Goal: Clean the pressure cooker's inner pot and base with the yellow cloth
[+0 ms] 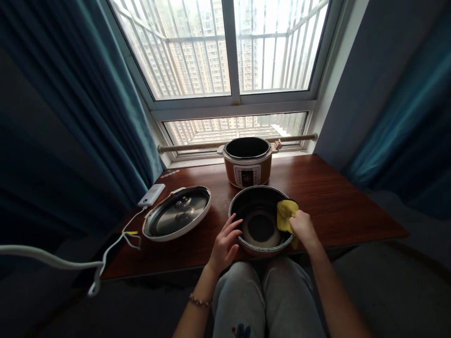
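Observation:
A dark inner pot (259, 206) sits at the near edge of a wooden table (331, 197), just above my knees. My left hand (225, 246) rests on the pot's near left rim with fingers curled against the outside wall. Over the right rim, my right hand (303, 227) is closed on a yellow cloth (284, 213) that is pressed to the inner wall. Behind the pot stands the orange cooker body (248, 162), open-topped, with a control panel facing me.
The cooker lid (178, 213) lies upside down on the table's left part. A white power bank (151, 195) with a white cable (105, 256) sits at the left edge. Teal curtains hang on both sides of a barred window (229, 61).

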Motion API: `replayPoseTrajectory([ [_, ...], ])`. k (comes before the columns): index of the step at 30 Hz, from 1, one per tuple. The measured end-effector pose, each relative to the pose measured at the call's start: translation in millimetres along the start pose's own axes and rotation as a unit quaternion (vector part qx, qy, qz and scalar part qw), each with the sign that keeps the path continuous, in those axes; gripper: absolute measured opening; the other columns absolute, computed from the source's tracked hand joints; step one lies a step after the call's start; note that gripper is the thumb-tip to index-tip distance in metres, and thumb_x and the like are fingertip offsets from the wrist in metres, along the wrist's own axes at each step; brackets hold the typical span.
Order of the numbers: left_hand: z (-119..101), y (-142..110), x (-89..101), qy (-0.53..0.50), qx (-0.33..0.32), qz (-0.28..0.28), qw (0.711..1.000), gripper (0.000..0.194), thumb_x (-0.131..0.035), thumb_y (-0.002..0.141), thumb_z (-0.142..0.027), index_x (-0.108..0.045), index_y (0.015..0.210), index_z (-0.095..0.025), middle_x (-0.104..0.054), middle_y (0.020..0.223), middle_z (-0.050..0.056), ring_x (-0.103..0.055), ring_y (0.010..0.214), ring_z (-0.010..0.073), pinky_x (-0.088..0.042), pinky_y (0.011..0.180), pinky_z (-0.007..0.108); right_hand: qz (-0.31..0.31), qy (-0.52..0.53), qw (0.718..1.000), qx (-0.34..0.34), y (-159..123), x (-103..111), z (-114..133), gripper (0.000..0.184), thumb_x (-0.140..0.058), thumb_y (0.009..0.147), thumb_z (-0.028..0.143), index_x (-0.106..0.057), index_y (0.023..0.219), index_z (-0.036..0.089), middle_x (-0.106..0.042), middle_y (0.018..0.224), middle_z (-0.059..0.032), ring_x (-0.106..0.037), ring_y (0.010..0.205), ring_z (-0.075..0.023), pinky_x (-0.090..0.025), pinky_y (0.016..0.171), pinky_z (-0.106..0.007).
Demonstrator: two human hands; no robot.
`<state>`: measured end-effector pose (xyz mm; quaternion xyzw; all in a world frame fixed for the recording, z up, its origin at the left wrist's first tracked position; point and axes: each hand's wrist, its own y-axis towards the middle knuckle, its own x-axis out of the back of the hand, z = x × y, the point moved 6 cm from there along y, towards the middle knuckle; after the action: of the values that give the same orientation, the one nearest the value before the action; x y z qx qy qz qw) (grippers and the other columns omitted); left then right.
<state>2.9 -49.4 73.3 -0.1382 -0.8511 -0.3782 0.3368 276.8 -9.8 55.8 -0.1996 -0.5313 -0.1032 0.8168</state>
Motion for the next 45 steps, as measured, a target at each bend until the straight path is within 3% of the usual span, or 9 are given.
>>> replayPoseTrajectory([
  [3, -9.4, 7.2, 3.5, 0.085, -0.008, -0.002, 0.996, 0.049, -0.024, 0.089, -0.047, -0.056, 0.106, -0.014, -0.046, 0.132, 0.015, -0.025, 0.132, 0.0282, -0.022, 0.105, 0.055, -0.005, 0.001, 1.0, -0.015, -12.7, -1.0, 2.6, 0.035, -0.038, 0.078, 0.018, -0.064, 0.095, 0.003, -0.065, 0.093, -0.0223, -0.064, 0.088, -0.028, -0.044, 0.067, -0.028],
  [7, -54.8, 18.1, -14.4, 0.179, -0.024, -0.024, 0.983, 0.035, -0.042, 0.087, -0.032, -0.052, 0.114, -0.013, -0.054, 0.125, 0.014, -0.034, 0.128, 0.0277, -0.025, 0.104, 0.053, -0.007, -0.001, 0.999, -0.034, -19.3, -1.6, 4.0, 0.035, -0.037, 0.079, 0.018, -0.062, 0.099, 0.002, -0.064, 0.095, -0.0236, -0.064, 0.087, -0.0282, -0.045, 0.069, -0.029],
  [11, -88.7, 29.3, -48.9, 0.154, 0.004, -0.019, 0.988, 0.023, -0.046, 0.086, -0.029, -0.058, 0.099, -0.014, -0.066, 0.098, 0.01, -0.059, 0.101, 0.0213, -0.043, 0.095, 0.041, -0.009, -0.012, 0.999, -0.043, -20.1, -0.4, 3.1, 0.036, -0.037, 0.08, 0.019, -0.058, 0.103, 0.001, -0.064, 0.096, -0.0244, -0.064, 0.088, -0.029, -0.046, 0.07, -0.031],
  [16, -84.8, 31.2, -69.9, 0.137, 0.014, -0.001, 0.99, 0.026, -0.043, 0.088, -0.028, -0.056, 0.068, -0.019, -0.061, 0.062, 0.0, -0.061, 0.062, 0.0137, -0.051, 0.079, 0.034, 0.0, -0.029, 0.999, -0.016, -12.7, 2.1, 6.8, 0.034, -0.041, 0.078, 0.017, -0.057, 0.103, 0.002, -0.064, 0.095, -0.023, -0.063, 0.09, -0.0276, -0.045, 0.071, -0.029],
  [22, -78.8, 30.4, -67.7, 0.136, 0.001, 0.0, 0.991, 0.027, -0.044, 0.088, -0.029, -0.055, 0.066, -0.019, -0.061, 0.06, 0.0, -0.06, 0.059, 0.0136, -0.051, 0.072, 0.031, 0.018, -0.059, 0.997, 0.051, 31.7, 6.6, 22.9, 0.034, -0.044, 0.076, 0.011, -0.055, 0.107, 0.003, -0.062, 0.101, -0.0226, -0.062, 0.093, -0.0268, -0.045, 0.073, -0.029],
  [31, -77.4, 28.7, -64.0, 0.105, -0.002, 0.014, 0.994, 0.025, -0.044, 0.088, -0.028, -0.058, 0.069, -0.019, -0.063, 0.061, 0.001, -0.062, 0.061, 0.0139, -0.051, 0.075, 0.032, 0.122, -0.068, 0.96, 0.244, 100.5, 9.7, 85.2, 0.027, -0.061, 0.066, 0.013, -0.064, 0.092, 0.014, -0.066, 0.097, -0.0081, -0.061, 0.089, -0.0191, -0.043, 0.069, -0.019],
  [36, -76.1, 26.4, -65.0, 0.096, -0.013, 0.041, 0.994, 0.025, -0.045, 0.087, -0.034, -0.058, 0.072, -0.018, -0.065, 0.065, 0.002, -0.063, 0.065, 0.015, -0.051, 0.076, 0.033, 0.133, -0.06, 0.955, 0.259, 109.2, 4.1, 96.3, 0.025, -0.063, 0.063, 0.013, -0.067, 0.087, 0.013, -0.067, 0.091, -0.0066, -0.061, 0.083, -0.0182, -0.042, 0.065, -0.019],
  [39, -77.5, 26.5, -61.5, 0.097, -0.043, 0.045, 0.993, 0.026, -0.048, 0.085, -0.038, -0.059, 0.076, -0.018, -0.068, 0.073, 0.004, -0.065, 0.08, 0.0177, -0.05, 0.082, 0.035, 0.124, -0.048, 0.957, 0.258, 105.7, 8.7, 91.5, 0.022, -0.061, 0.063, 0.012, -0.068, 0.084, 0.011, -0.067, 0.087, -0.0066, -0.06, 0.08, -0.0181, -0.041, 0.063, -0.019],
  [45, -74.4, 27.4, -19.9, 0.148, -0.103, 0.051, 0.982, 0.014, -0.049, 0.085, -0.025, -0.062, 0.088, -0.02, -0.068, 0.102, 0.002, -0.048, 0.119, 0.0197, -0.028, 0.106, 0.045, 0.077, -0.006, 0.972, 0.224, 89.4, 35.4, 66.1, 0.02, -0.057, 0.064, 0.011, -0.069, 0.079, 0.008, -0.067, 0.079, -0.0085, -0.06, 0.074, -0.0177, -0.038, 0.058, -0.019],
])
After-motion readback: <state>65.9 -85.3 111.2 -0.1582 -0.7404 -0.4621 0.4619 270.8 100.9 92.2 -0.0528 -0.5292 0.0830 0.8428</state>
